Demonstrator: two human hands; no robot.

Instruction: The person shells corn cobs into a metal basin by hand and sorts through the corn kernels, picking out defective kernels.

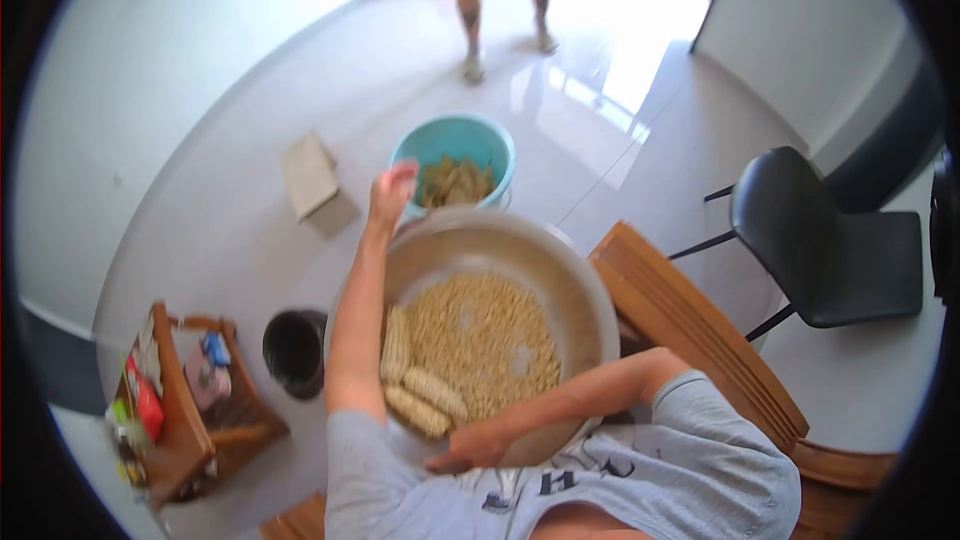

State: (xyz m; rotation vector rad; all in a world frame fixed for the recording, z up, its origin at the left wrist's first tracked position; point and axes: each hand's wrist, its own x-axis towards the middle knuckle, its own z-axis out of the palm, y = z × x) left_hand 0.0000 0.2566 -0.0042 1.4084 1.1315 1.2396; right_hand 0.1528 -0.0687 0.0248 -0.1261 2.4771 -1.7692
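Observation:
My left hand (395, 190) is at the left rim of a light blue bucket (505, 155), fingers apart and nothing visible in it. Yellowish-brown pieces (455, 183) lie in the bucket. Below it, a wide metal basin (585, 285) holds loose pale yellow corn kernels (490, 330). Several corn cobs, one upright (396, 345) and others slanted (435, 392), rest at the basin's lower left. My right hand (475, 445) is low in the basin beside the cobs' lower ends; its fingers are partly hidden, and I cannot make out whether it grips anything.
A person (505, 0) stands beyond the bucket. A cardboard box (310, 177) and dark bin (295, 350) are left, near a wooden rack (195, 400) with items. Wooden furniture (700, 330) borders the basin's right; a black chair (800, 240) stands farther right.

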